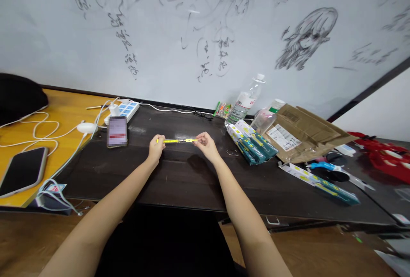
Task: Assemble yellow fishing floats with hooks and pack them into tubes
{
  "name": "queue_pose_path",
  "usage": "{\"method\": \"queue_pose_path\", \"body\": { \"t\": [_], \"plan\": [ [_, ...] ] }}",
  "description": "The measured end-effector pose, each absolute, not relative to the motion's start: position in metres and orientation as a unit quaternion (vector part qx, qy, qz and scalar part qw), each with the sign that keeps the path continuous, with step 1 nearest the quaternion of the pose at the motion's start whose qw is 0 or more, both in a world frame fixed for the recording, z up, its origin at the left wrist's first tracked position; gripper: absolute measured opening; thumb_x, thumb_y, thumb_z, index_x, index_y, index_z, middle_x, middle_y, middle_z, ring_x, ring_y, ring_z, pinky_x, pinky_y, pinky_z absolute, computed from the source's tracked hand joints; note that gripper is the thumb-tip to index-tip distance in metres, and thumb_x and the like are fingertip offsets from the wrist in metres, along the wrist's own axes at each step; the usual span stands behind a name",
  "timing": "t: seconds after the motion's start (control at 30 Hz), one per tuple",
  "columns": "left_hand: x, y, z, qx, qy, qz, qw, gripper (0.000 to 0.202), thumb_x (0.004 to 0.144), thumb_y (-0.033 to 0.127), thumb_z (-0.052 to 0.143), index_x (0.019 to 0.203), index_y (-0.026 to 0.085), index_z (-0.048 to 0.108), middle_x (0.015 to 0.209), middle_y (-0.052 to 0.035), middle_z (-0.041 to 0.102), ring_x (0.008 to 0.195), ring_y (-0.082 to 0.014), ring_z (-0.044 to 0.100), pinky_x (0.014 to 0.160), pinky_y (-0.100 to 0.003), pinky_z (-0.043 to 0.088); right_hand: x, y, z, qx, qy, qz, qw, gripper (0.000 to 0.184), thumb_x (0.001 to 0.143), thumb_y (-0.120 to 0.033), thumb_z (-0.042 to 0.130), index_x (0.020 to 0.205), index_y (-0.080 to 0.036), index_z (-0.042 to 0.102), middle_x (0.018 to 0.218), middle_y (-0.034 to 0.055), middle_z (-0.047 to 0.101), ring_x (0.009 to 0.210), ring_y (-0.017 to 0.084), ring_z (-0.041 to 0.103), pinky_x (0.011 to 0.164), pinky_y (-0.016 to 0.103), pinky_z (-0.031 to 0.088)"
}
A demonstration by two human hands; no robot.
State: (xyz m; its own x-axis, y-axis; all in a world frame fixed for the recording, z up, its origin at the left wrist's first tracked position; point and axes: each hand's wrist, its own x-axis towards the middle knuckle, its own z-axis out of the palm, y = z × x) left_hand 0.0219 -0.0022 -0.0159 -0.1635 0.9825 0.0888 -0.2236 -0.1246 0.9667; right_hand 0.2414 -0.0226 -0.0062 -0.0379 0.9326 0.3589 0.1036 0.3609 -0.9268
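A thin yellow pen-like tool point(178, 141) is held level above the dark table point(179, 183), stretched between both hands. My left hand point(156, 147) is closed round its left end. Its right end is pinched in the fingers of my right hand point(206, 143). The middle of the tool shows between the two hands. Both forearms reach in from the bottom of the view.
A phone point(117, 131) leans left of the hands, by a power strip point(125, 108) with white cables. Green-and-yellow packs point(253, 142), a water bottle point(245, 100), a torn cardboard box point(303, 132) and another pack point(320, 182) lie right. A second phone point(23, 171) rests on the yellow table.
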Motion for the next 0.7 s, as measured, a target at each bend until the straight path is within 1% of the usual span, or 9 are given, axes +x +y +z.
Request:
{"method": "queue_pose_path", "body": {
  "t": [0.07,0.17,0.33,0.43,0.5,0.57,0.6,0.63,0.7],
  "plan": [
    [0.022,-0.003,-0.014,0.416,0.443,0.614,0.503,0.018,0.074,0.028,0.055,0.064,0.018,0.045,0.047,0.0097,0.032,0.038,-0.0027,0.029,0.046,-0.015,0.036,0.241,-0.024,-0.005,-0.413,-0.598,0.403,0.556,0.035,0.065,-0.043,0.073,0.083,-0.021,0.053,0.074,-0.0004,0.063,0.070,0.014,0.062,0.073,0.031,0.051],
    [0.022,-0.003,-0.013,0.411,0.438,0.606,0.521,0.019,0.075,0.030,0.056,0.065,0.018,0.045,0.045,0.0109,0.030,0.036,-0.0020,0.027,0.047,-0.015,0.039,0.241,-0.025,-0.003,-0.404,-0.581,0.436,0.557,0.035,0.066,-0.046,0.072,0.084,-0.020,0.056,0.075,0.0005,0.065,0.069,0.014,0.062,0.072,0.032,0.052],
    [0.021,-0.003,-0.016,0.423,0.426,0.590,0.540,0.022,0.074,0.033,0.059,0.066,0.018,0.045,0.043,0.0120,0.027,0.035,-0.0019,0.027,0.048,-0.015,0.041,0.235,-0.030,0.002,-0.397,-0.578,0.449,0.554,0.033,0.066,-0.046,0.072,0.078,-0.020,0.057,0.063,-0.0030,0.059,0.057,0.011,0.055,0.062,0.028,0.050],
    [0.020,-0.003,-0.017,0.420,0.421,0.595,0.541,0.023,0.074,0.034,0.059,0.066,0.018,0.045,0.044,0.0120,0.027,0.035,-0.0015,0.026,0.049,-0.015,0.042,0.237,-0.029,0.004,-0.401,-0.573,0.452,0.554,0.034,0.070,-0.049,0.067,0.085,-0.021,0.056,0.061,-0.0044,0.057,0.052,0.010,0.051,0.055,0.025,0.047],
    [0.020,-0.003,-0.016,0.411,0.420,0.602,0.540,0.023,0.075,0.034,0.059,0.066,0.018,0.044,0.044,0.0119,0.027,0.036,-0.0014,0.027,0.049,-0.014,0.041,0.247,-0.028,0.006,-0.448,-0.569,0.393,0.567,0.033,0.076,-0.051,0.059,0.091,-0.021,0.056,0.064,-0.0035,0.056,0.052,0.011,0.049,0.052,0.024,0.043],
    [0.019,-0.004,-0.015,0.402,0.424,0.610,0.535,0.022,0.075,0.033,0.058,0.066,0.018,0.044,0.044,0.0117,0.027,0.036,-0.0016,0.027,0.048,-0.014,0.040,0.263,-0.026,0.006,-0.540,-0.566,0.262,0.564,0.029,0.081,-0.048,0.051,0.088,-0.021,0.056,0.066,-0.0016,0.056,0.056,0.013,0.051,0.055,0.025,0.042],
    [0.019,-0.004,-0.014,0.400,0.427,0.612,0.531,0.022,0.075,0.033,0.058,0.066,0.018,0.044,0.043,0.0116,0.028,0.036,-0.0016,0.027,0.048,-0.014,0.040,0.270,-0.026,0.006,-0.594,-0.567,0.185,0.540,0.026,0.082,-0.046,0.050,0.084,-0.021,0.057,0.068,-0.0002,0.057,0.061,0.014,0.053,0.060,0.027,0.043],
    [0.019,-0.004,-0.014,0.399,0.429,0.614,0.529,0.022,0.075,0.032,0.058,0.066,0.018,0.044,0.043,0.0116,0.028,0.036,-0.0017,0.027,0.048,-0.014,0.040,0.278,-0.026,0.006,-0.645,-0.566,0.125,0.498,0.024,0.082,-0.043,0.049,0.082,-0.021,0.057,0.070,0.0015,0.058,0.065,0.016,0.055,0.063,0.028,0.043],
    [0.019,-0.004,-0.013,0.398,0.432,0.615,0.526,0.021,0.075,0.032,0.057,0.067,0.018,0.045,0.043,0.0116,0.029,0.037,-0.0017,0.027,0.049,-0.014,0.040,0.287,-0.027,0.004,-0.719,-0.568,0.058,0.396,0.023,0.082,-0.041,0.048,0.080,-0.020,0.058,0.079,0.0062,0.062,0.073,0.020,0.058,0.067,0.032,0.043]
  ]
}}
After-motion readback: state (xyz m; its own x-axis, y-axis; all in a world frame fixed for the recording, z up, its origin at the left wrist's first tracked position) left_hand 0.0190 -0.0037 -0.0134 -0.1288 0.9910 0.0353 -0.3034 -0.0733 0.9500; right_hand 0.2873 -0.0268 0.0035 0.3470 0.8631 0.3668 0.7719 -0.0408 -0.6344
